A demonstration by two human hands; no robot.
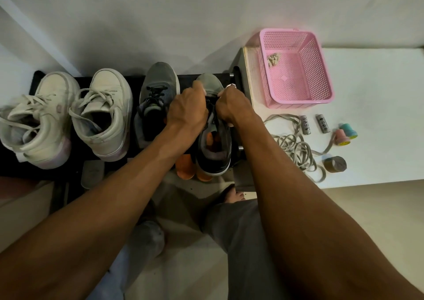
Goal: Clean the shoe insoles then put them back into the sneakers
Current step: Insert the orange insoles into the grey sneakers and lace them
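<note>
White wall at the back, pale floor below. Single head view.

Black rack [185,77] runs along the wall and carries four sneakers, toes to the wall.
- Left end: left white sneaker [43,118] and right white sneaker [107,116], just beside each other, laces loose.
- Past the middle: left grey sneaker [158,86], black laces.
- Right end: right grey sneaker [214,162], heel toward me.

I see both hands on that last one. Left hand [188,109] has its fingers curled onto the upper at the laces, gripping it. Right hand [231,106], ring on one finger, grips the same lace area from the other side. The hands are close together.

Orange insole [209,137] shows through the shoe's opening, so it's inside the sneaker. Two orange pieces [183,166] stick out below the heel at the rack's near edge. I can't tell whether they're insoles or slippers.

White tabletop [378,116] butts against the rack's right end.
- Far left corner: pink basket [321,70] with a knotted cord bundle [274,59] inside.
- Left edge: loose grey lace [296,148], coiled.
- Near the lace: two small grey cylinders [306,125], and a pink piece [341,137] touching a teal piece [349,131].
- Toward the near edge: tape roll [335,164].

Grey trouser leg [241,230] and bare toes [235,195] are over the floor.
</note>
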